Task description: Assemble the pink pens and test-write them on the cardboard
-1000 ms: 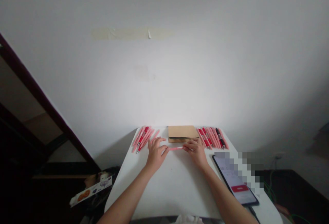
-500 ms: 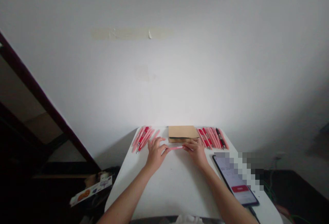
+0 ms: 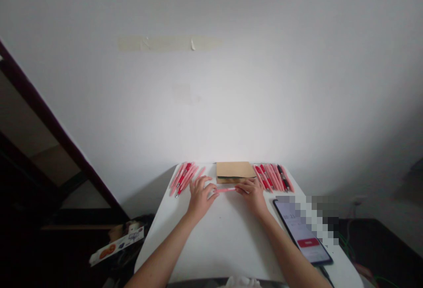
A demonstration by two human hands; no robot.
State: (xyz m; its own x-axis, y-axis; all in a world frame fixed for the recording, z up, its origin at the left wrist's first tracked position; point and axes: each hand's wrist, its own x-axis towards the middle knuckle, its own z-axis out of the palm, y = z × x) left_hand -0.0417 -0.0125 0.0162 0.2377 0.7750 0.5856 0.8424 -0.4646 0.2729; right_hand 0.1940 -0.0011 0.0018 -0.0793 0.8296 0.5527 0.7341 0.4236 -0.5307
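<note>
A pink pen lies crosswise in front of me, between my hands, just nearer to me than a brown cardboard piece. My right hand pinches its right end between thumb and fingers. At the left end, my left hand has its thumb and index finger slightly apart around the tip, the other fingers spread. A loose bunch of pink and red pens lies beside my left hand. Beyond my right hand is a row of pink, red and black pens. Some pens are partly hidden by my fingers.
The folded brown cardboard piece is at the table's back edge, near the wall. A phone with a lit screen and a cable lies on the right of the white table. Part of that area is pixelated.
My left thumb has moved slightly down from the pen, uncovering its left end. My right hand and the other things have not visibly moved.
</note>
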